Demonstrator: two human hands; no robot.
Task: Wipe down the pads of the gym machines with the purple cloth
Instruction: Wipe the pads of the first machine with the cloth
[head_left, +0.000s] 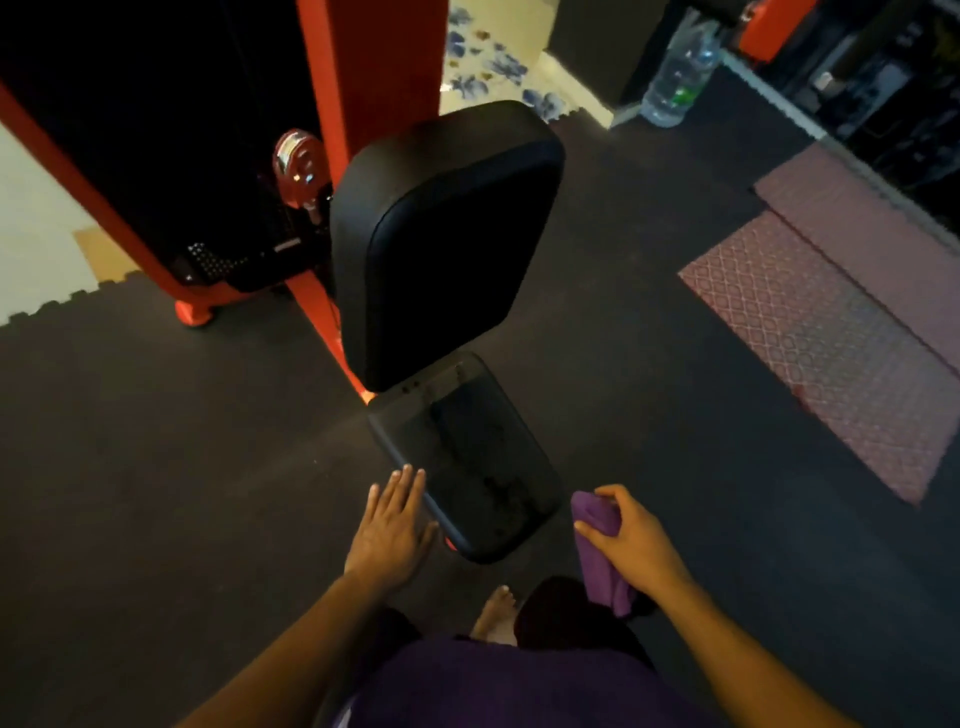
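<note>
Beside the dim seat pad, left hand flat, fingers straight; right hand gripping bunched purple cloth, half hidden.

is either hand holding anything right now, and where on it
The right hand grips the purple cloth bunched around its upper part, the rest hanging below. The left hand holds nothing, fingers straight.

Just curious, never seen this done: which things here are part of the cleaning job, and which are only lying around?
Job: bunched purple cloth in right hand; black padded backrest; black seat pad.
Lying about: clear plastic water bottle; pink patterned floor mats.
</note>
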